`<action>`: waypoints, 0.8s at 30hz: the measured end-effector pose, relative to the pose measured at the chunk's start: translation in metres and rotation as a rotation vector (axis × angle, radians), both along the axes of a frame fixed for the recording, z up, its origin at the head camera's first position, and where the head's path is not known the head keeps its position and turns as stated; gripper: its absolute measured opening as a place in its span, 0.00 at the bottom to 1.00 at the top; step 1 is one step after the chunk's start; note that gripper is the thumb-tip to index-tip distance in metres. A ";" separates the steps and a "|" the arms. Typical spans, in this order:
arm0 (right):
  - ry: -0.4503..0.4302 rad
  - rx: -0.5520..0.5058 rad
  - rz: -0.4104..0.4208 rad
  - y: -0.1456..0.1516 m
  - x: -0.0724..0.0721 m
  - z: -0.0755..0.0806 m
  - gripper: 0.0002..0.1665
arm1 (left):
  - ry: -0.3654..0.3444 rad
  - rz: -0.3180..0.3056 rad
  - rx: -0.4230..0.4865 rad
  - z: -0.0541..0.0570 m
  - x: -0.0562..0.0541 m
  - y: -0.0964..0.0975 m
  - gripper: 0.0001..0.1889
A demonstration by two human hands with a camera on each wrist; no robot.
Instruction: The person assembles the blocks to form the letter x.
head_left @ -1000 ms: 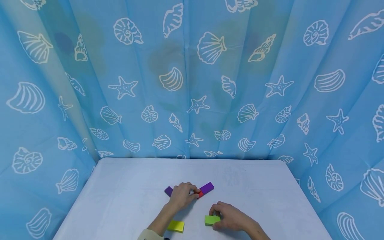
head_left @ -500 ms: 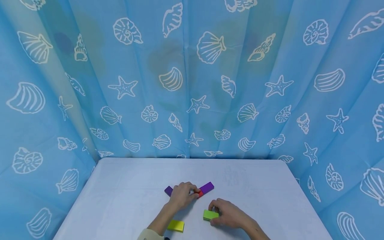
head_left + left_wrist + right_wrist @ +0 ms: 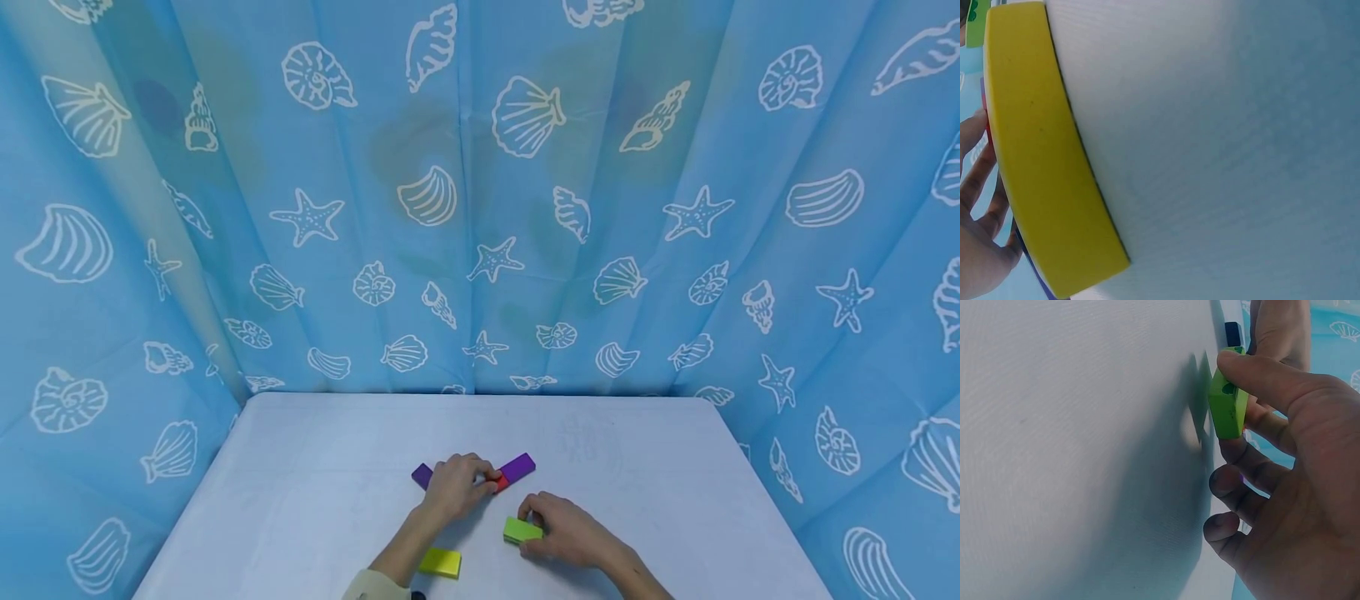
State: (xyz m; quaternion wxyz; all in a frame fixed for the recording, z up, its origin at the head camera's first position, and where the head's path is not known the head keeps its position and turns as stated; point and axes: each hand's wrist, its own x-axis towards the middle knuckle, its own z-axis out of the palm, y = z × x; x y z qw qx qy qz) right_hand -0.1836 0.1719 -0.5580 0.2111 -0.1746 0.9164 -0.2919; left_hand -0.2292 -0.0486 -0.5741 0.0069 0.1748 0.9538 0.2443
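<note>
My left hand (image 3: 453,489) reaches over a row of blocks, thumb and index finger pinching a red block (image 3: 502,482). A purple block (image 3: 519,467) sits end to end with the red one, slanting up to the right. Left of that hand, the end of a dark purple block (image 3: 422,476) shows; the rest is hidden beneath the hand. My right hand (image 3: 570,532) grips a light green block (image 3: 522,530) between thumb and fingers, to the right of and nearer than the red block. Dark green marks show on the green block's side (image 3: 1227,400) in the right wrist view.
A yellow block (image 3: 441,563) lies near the front of the white-covered table (image 3: 315,467), partly behind the left forearm. It looms large in the left wrist view. A blue shell-print curtain (image 3: 465,208) surrounds the table's back and sides.
My right hand has carried the green block a short way up and left, closer to the red block, turning it slightly. My left hand has stayed in place.
</note>
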 end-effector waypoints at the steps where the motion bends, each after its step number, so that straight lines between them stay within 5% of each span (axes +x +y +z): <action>1: 0.003 0.000 -0.004 0.000 0.000 0.000 0.22 | 0.002 -0.001 0.000 0.000 0.000 0.000 0.08; 24: 0.087 0.018 -0.054 -0.006 -0.008 -0.005 0.24 | 0.002 -0.009 0.010 0.003 0.001 0.000 0.08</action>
